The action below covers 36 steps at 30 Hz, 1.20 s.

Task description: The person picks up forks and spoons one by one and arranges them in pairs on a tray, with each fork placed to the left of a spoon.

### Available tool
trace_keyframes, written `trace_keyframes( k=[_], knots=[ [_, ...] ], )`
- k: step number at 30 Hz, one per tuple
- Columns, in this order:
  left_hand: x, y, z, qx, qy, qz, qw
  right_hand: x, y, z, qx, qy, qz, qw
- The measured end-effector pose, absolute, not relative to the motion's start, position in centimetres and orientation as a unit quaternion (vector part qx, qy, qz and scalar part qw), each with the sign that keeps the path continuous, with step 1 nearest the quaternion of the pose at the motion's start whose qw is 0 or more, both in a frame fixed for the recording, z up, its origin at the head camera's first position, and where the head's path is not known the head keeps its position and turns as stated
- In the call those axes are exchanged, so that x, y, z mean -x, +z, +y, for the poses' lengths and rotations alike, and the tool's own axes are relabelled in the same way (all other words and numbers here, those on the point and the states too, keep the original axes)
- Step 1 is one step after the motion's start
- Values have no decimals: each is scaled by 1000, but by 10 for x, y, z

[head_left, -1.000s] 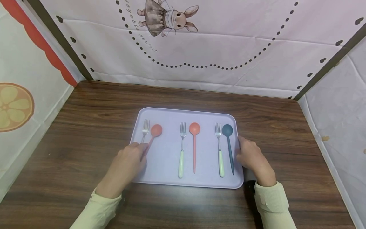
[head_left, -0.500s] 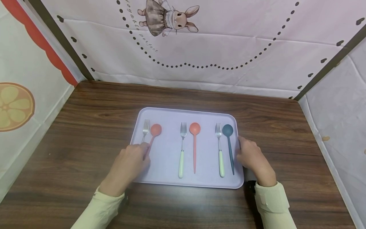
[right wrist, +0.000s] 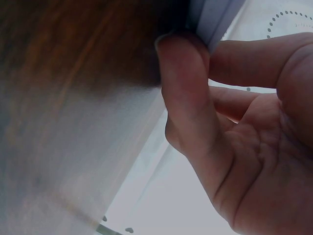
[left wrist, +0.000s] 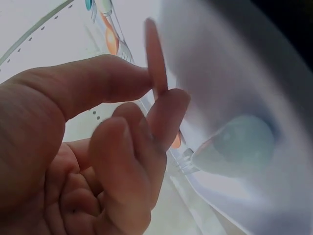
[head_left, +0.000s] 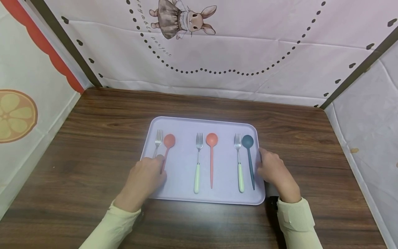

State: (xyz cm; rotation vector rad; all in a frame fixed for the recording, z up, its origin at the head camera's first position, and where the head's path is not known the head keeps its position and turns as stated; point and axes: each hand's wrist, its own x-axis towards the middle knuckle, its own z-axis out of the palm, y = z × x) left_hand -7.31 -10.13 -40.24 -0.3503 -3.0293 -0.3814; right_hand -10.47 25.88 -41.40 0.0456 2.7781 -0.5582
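Note:
My left hand [head_left: 144,178] pinches the handle of the leftmost coral spoon [head_left: 169,141] between thumb and fingers, over the left part of a pale lilac tray [head_left: 183,169]. In the left wrist view the spoon's handle [left wrist: 155,54] stands out between the fingertips. Beside it lies a fork [head_left: 159,136], its handle hidden by the hand in the head view; its pale green handle [left wrist: 244,144] shows in the left wrist view. My right hand [head_left: 276,169] grips the tray's right edge, seen as a lilac rim [right wrist: 215,22] between thumb and fingers in the right wrist view.
On the tray's middle lie a second fork [head_left: 197,162] and another coral spoon [head_left: 211,140]. Toward its right side are a third fork [head_left: 238,162] and a dark teal spoon [head_left: 247,141]. The brown wooden table [head_left: 93,145] is bounded by printed cloth walls [head_left: 236,34].
My left hand has shifted slightly right with the spoon's handle, turning the coral spoon more upright, nearer in line with the fork. The right hand and tray stay put.

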Motion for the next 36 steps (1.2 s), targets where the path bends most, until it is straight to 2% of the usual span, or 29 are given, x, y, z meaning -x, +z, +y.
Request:
trace_keyframes(
  k=[6, 12, 15, 20, 25, 36],
  knots=[
    [73, -400, -102, 120, -132, -984, 28, 104, -414, 258, -19, -197, 968, 151],
    [72, -401, -112, 220, -121, -962, 105, 104, -413, 258, -18, -194, 969, 154],
    [72, -402, -119, 268, -102, -950, 120, 104, -411, 258, -18, -193, 969, 154],
    [69, -406, -127, 305, -80, -944, 99, 104, -410, 259, -17, -194, 969, 154],
    [68, -411, -128, 303, -75, -946, 85, 104, -412, 258, -16, -194, 969, 153],
    [71, -411, -122, 291, -73, -949, 92, 105, -413, 258, -19, -194, 968, 159]
  ],
)
